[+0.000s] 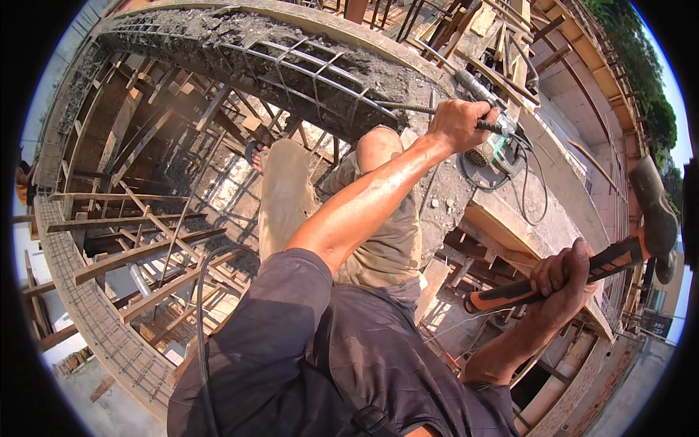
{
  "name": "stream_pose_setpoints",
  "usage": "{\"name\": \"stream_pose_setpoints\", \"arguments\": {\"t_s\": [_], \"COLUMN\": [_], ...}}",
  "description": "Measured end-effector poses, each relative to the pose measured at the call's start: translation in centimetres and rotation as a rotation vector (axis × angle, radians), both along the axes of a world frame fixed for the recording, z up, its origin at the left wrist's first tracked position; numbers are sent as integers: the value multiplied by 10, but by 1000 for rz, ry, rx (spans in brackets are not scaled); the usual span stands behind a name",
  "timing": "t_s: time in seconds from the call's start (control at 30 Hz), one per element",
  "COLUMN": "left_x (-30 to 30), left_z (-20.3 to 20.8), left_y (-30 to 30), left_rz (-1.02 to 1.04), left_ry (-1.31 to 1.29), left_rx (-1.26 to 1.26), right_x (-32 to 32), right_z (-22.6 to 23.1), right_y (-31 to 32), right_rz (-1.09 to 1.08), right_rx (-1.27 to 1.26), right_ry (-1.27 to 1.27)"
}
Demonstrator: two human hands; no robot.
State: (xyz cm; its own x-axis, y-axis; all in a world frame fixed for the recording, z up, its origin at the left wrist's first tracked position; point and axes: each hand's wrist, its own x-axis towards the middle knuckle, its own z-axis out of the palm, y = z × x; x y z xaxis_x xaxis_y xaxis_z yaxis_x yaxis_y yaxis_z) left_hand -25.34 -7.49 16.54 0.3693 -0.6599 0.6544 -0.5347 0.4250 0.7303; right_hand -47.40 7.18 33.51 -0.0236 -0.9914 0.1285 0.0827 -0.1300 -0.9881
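Note:
My left hand (459, 125) is closed around a dark ribbed steel bar (409, 107), which lies nearly level, its left part reaching over the concrete beam. Right beside that hand, a corded power tool (495, 159) with a grey and teal body rests on the concrete. My right hand (564, 277) grips a sledgehammer (606, 264) by its black and orange handle. Its heavy metal head is raised at the far right, apart from the bar. My bent knee (378, 148) is next to the beam, near the left forearm.
Exposed rebar (313, 69) runs along the broken concrete beam (240, 54). Left and below lies a deep opening crossed by timber props (145, 218). Loose boards (502, 54) are piled at the upper right. A black cable (200, 320) hangs by my left sleeve.

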Motion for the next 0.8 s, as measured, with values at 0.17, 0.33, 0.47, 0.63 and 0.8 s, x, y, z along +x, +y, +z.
{"name": "stream_pose_setpoints", "arguments": {"t_s": [0.17, 0.33, 0.47, 0.63, 0.8], "left_x": [6, -3, 15, 13, 13], "left_z": [-2, -4, 5, 12, 5], "left_y": [6, -3, -6, -1, 0], "left_rz": [-9, -44, -154, -175, -156], "left_ry": [-35, -31, -85, -56, -62], "left_rx": [80, 54, 163, 277, 250], "right_x": [-5, 24, 18, -6, 8], "right_z": [72, -75, -83, 5, 40], "right_y": [-32, -23, -10, -7, -32], "right_rz": [-239, 154, 121, -144, -286], "right_rx": [-648, 356, 494, 0, -505], "right_ry": [-148, 279, 224, 83, -93]}}
